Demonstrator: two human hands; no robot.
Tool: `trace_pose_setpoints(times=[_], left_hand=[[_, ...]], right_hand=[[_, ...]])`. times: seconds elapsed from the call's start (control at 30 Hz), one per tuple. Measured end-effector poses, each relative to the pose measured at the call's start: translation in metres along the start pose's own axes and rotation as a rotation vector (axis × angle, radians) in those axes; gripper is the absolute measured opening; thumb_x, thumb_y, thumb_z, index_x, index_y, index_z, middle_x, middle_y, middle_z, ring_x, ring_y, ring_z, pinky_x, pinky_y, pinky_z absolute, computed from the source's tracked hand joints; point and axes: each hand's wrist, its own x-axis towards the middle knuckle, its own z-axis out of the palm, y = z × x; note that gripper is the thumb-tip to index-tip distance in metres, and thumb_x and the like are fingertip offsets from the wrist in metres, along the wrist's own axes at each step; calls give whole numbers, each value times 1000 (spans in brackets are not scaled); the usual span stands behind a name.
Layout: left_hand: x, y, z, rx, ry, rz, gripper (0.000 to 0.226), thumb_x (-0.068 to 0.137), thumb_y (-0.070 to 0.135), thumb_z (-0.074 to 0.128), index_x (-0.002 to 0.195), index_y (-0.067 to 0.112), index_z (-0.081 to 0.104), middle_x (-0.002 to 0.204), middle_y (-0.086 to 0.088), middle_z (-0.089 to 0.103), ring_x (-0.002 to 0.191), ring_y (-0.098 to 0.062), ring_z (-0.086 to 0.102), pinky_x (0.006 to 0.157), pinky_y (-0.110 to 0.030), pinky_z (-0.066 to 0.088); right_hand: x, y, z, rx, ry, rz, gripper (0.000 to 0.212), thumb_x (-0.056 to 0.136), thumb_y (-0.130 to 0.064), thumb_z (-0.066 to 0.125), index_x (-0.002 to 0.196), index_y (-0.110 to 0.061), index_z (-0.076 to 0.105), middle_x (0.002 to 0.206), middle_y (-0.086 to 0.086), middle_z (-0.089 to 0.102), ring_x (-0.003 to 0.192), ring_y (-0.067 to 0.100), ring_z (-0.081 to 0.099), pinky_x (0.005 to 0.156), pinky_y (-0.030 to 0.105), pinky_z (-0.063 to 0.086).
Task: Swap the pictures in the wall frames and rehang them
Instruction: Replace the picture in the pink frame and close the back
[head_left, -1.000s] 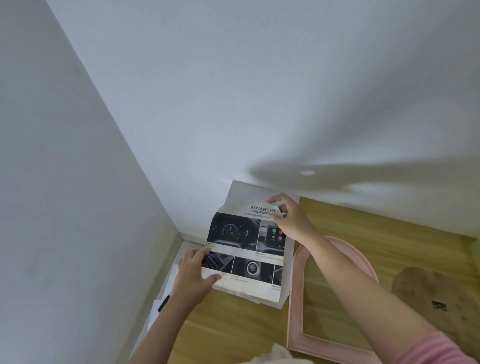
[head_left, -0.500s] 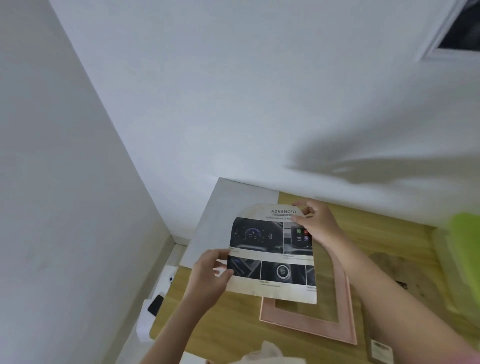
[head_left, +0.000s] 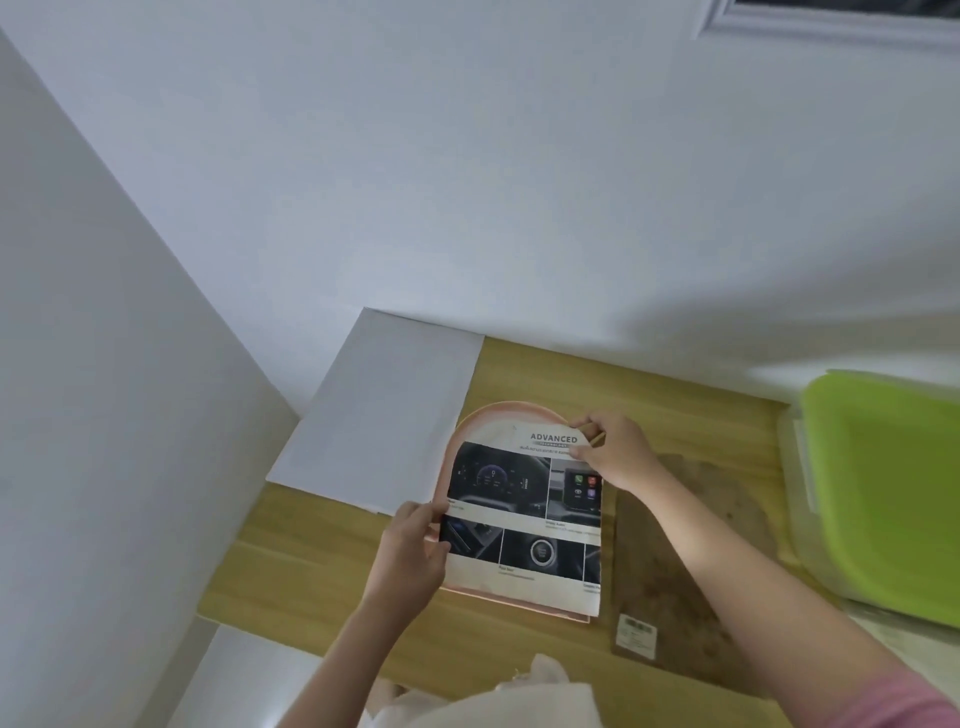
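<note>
A printed picture (head_left: 524, 514) with car dashboard photos and the word ADVANCED lies over a pink arched frame (head_left: 480, 415) on the wooden table (head_left: 332, 561). My left hand (head_left: 413, 551) pinches the picture's left edge. My right hand (head_left: 615, 452) pinches its top right corner. Only the frame's arched top, left side and bottom edge show around the paper. A brown arched backing board (head_left: 680, 587) with a barcode sticker lies flat to the right of the frame.
A white sheet (head_left: 384, 410) lies at the table's back left corner against the wall. A clear box with a green lid (head_left: 883, 493) stands at the right. A white-framed picture (head_left: 831, 21) hangs high on the wall. White cloth (head_left: 524, 696) is at the near edge.
Both hands have carried the picture to the right, off the white sheet, and laid it over the pink frame. The view has shifted to the right and shows the green-lidded box.
</note>
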Motion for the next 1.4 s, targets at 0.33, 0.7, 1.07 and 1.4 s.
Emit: trace_pose_setpoints(times=[0.33, 0.7, 1.07, 1.4], left_hand=[[-5, -6, 3, 88, 97, -36, 42, 80, -2, 60, 120, 12, 58, 102, 6, 52, 89, -2, 54, 70, -6, 42], [-3, -10, 4, 131, 53, -23, 39, 82, 4, 62, 120, 10, 59, 103, 6, 48, 95, -9, 53, 79, -10, 40], [-11, 12, 10, 104, 121, 22, 31, 82, 8, 63, 112, 13, 61, 104, 4, 48, 94, -8, 53, 77, -9, 41], [-35, 70, 81, 19, -3, 127, 16, 85, 16, 62, 100, 22, 61, 100, 8, 51, 92, -1, 54, 75, -9, 40]], right_hand=[[16, 6, 14, -158, -73, -85, 37, 79, -21, 73, 114, -20, 62, 100, -5, 61, 85, 9, 56, 70, 19, 43], [15, 9, 15, -151, -38, -90, 36, 80, -20, 72, 114, -19, 63, 103, -1, 55, 85, 11, 55, 77, 22, 43], [-16, 22, -8, -58, 81, -78, 25, 83, -16, 68, 108, -14, 62, 98, -3, 55, 76, 4, 52, 59, 12, 38], [-126, 109, -29, 103, 285, 127, 32, 83, -19, 70, 113, -14, 62, 108, 3, 57, 84, 8, 58, 74, 18, 45]])
